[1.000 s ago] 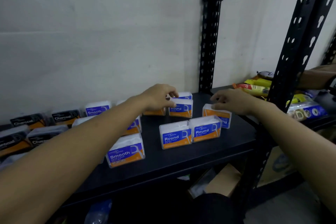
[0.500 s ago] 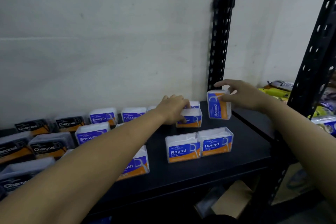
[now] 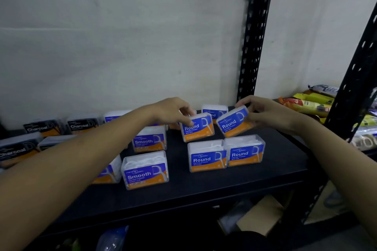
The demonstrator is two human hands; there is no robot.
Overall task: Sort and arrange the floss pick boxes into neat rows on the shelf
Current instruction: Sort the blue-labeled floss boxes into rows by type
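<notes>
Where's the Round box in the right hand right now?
Tilted in the right hand, the Round box sits back right on the shelf, beside the left hand's box.

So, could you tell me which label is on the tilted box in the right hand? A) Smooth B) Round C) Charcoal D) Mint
B: the tilted box gripped by the right hand reads "Round" on its blue and orange label.

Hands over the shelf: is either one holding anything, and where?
Left hand grips a Round box by its top edge; right hand holds a tilted Round box by its right end.
</notes>
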